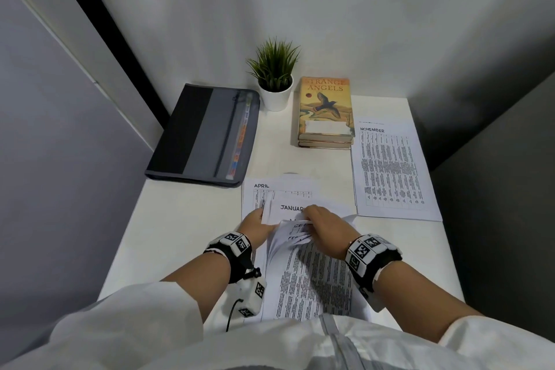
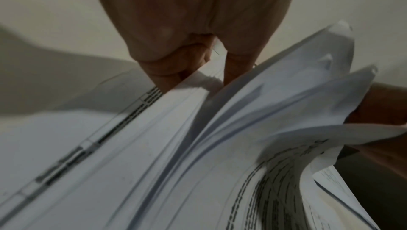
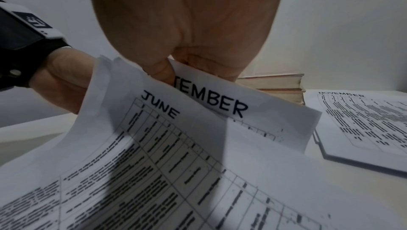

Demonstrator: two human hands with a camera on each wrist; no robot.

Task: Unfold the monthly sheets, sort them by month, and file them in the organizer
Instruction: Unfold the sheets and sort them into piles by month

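Head view, lower centre of the frame: both hands work a fanned stack of monthly sheets (image 1: 312, 273) on the white table (image 1: 186, 219). The left hand (image 1: 256, 224) pinches the stack's left edge; the right hand (image 1: 322, 224) curls its fingers round the SEPTEMBER sheet (image 3: 220, 99). The dark organizer (image 1: 207, 135) lies upper left, closed.

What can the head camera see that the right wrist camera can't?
Only the head view shows the plant, the dark organizer and the APRIL sheet. Only the right wrist view shows the JUNE sheet. Both show the NOVEMBER sheet, the books and the right hand pinching a sheet.
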